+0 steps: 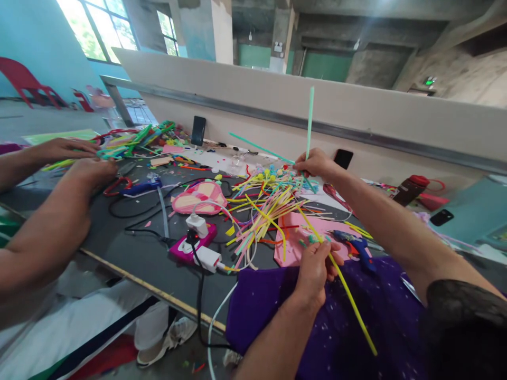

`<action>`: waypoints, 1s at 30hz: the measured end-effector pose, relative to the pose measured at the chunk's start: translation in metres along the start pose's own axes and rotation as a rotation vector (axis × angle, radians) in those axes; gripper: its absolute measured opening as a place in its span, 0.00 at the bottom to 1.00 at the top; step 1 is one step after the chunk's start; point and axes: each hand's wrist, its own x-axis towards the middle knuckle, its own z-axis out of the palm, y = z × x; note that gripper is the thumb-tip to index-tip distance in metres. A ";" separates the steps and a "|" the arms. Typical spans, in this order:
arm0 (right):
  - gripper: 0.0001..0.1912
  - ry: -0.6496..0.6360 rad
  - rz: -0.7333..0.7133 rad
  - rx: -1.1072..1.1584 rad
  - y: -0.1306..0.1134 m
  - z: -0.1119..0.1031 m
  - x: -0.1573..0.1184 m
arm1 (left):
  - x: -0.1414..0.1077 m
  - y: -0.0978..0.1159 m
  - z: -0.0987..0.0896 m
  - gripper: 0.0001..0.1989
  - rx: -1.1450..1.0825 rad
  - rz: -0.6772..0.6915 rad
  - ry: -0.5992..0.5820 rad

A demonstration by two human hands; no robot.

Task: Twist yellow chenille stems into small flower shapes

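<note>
My left hand is closed around a long yellow pipe cleaner, which slants down over the purple cloth. My right hand reaches over the far side of the pile, fingers pinched on a light green pipe cleaner that stands up from it; another green one extends leftward from the same fingers. Between and left of my hands lies a loose heap of yellow, pink and green pipe cleaners. A pink sheet with small green pieces is beside my left hand.
A blue glue gun lies right of my left hand. On the left are a pink power strip with plugs and cables, a pink fuzzy shape and another glue gun. Another person's hands work at far left. A bottle stands right.
</note>
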 end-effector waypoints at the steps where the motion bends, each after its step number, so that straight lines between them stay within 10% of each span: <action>1: 0.08 -0.025 0.014 -0.008 0.002 0.004 0.001 | 0.000 0.000 0.000 0.18 0.002 -0.002 0.001; 11: 0.05 -0.242 0.107 0.090 0.015 0.038 0.002 | 0.001 0.000 0.001 0.20 0.018 -0.022 -0.004; 30: 0.12 -0.168 -0.054 -0.189 0.033 0.061 0.019 | -0.001 0.002 0.002 0.21 0.015 -0.040 -0.027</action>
